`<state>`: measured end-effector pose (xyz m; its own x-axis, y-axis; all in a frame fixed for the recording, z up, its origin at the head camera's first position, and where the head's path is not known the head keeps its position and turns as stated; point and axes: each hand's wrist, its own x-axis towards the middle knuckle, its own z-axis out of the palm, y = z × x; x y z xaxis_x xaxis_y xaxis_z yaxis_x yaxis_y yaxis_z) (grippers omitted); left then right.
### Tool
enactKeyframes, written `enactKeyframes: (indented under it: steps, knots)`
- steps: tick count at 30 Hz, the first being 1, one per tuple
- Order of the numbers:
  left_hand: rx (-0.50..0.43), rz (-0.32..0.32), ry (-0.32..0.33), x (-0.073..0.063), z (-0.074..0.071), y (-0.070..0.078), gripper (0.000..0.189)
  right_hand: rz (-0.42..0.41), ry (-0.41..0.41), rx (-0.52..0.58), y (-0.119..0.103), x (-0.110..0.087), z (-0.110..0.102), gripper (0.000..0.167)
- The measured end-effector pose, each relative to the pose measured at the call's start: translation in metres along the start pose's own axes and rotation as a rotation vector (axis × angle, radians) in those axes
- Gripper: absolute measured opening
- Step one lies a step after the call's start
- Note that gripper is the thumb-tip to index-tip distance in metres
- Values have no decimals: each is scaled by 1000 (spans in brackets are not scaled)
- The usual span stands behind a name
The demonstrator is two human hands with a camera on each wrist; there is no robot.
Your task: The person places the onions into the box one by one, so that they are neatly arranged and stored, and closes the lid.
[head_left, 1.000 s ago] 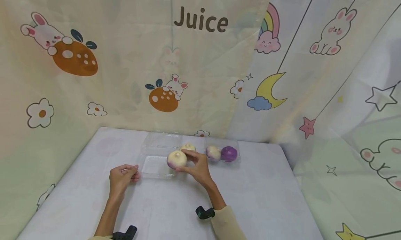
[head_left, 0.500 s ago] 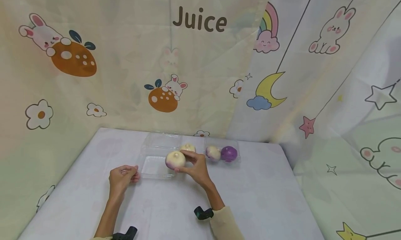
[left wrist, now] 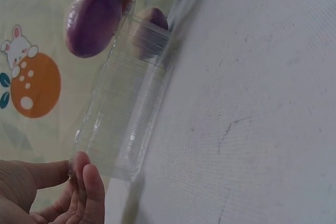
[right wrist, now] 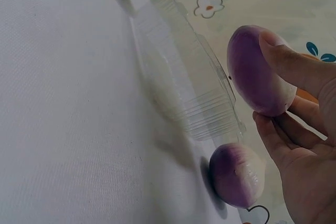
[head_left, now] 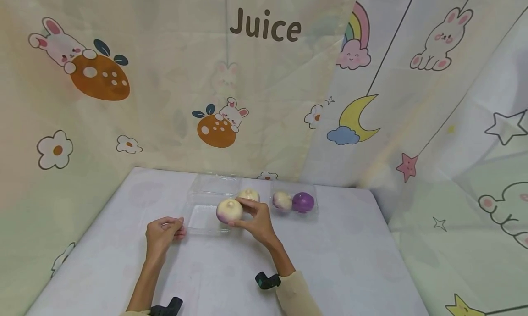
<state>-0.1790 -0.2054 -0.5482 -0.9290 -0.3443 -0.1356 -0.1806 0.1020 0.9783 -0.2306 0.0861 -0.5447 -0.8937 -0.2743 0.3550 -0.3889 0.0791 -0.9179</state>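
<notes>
My right hand (head_left: pixel 257 219) holds a round purple-and-cream vegetable (head_left: pixel 229 211) between thumb and fingers, its small nub upward. It is raised over the right part of an open, clear plastic clamshell box (head_left: pixel 202 217). In the right wrist view this vegetable (right wrist: pixel 257 72) shows its purple side, apart from the box wall. My left hand (head_left: pixel 162 235) pinches the box's near left edge between thumb and fingers, as the left wrist view shows at the box corner (left wrist: pixel 113 169). A second such vegetable (right wrist: pixel 236 174) sits on the table beside the box, partly hidden behind my right hand in the head view.
To the right stands another clear plastic box (head_left: pixel 314 210) holding a cream-and-purple vegetable (head_left: pixel 282 201) and a fully purple-looking one (head_left: pixel 303 202). The open box's lid (head_left: pixel 216 184) lies back toward the printed curtain (head_left: pixel 264 77). A white cloth covers the table (head_left: pixel 338 261).
My right hand has shifted slightly left with the vegetable, farther over the open box. My left hand keeps its pinch on the box edge.
</notes>
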Motion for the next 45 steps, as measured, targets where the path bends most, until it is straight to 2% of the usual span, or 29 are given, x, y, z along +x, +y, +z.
enactKeyframes:
  steps: [6,17,26,33,45]
  knots:
    - [7,-1,4,1,0,0,27,23,-24,18,-2,1,0,67]
    - [6,2,9,1,1,-1,26,10,-59,5,-5,4,4,65]
    - [8,3,11,2,1,-1,26,14,-62,16,-5,4,11,65]
    - [23,0,7,0,0,-1,28,58,-71,13,-7,3,14,66]
    - [18,-5,1,1,-1,-1,26,50,-85,12,-6,5,19,65]
